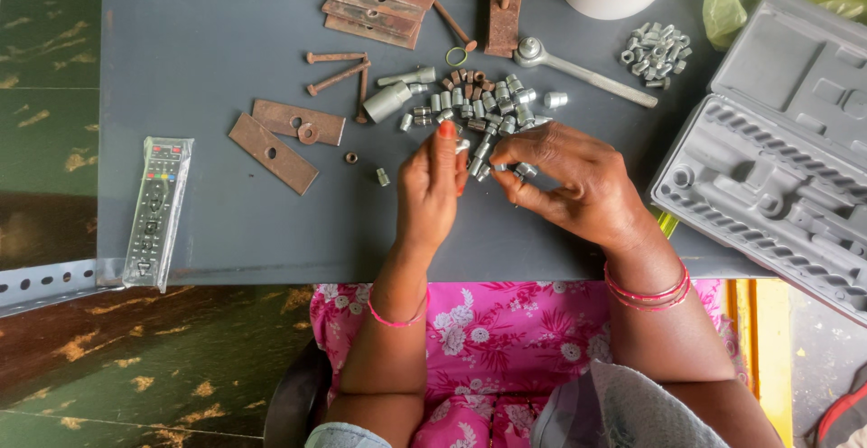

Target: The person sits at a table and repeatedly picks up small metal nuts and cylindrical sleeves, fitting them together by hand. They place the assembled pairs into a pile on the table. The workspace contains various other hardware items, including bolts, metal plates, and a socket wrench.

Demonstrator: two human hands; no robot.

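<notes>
Head view: small cylindrical steel sockets (479, 109)

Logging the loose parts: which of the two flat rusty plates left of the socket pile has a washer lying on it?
The upper rusty plate: a round washer lies on its right end. The lower, tilted plate carries none.

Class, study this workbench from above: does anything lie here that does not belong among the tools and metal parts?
Yes: a remote control in a clear sleeve lies at the grey board's left edge, an oddity among sockets, rusty bolts and a ratchet.

Both hands (432, 188) (567, 182) meet, fingers (446, 145) pinched together.
</notes>
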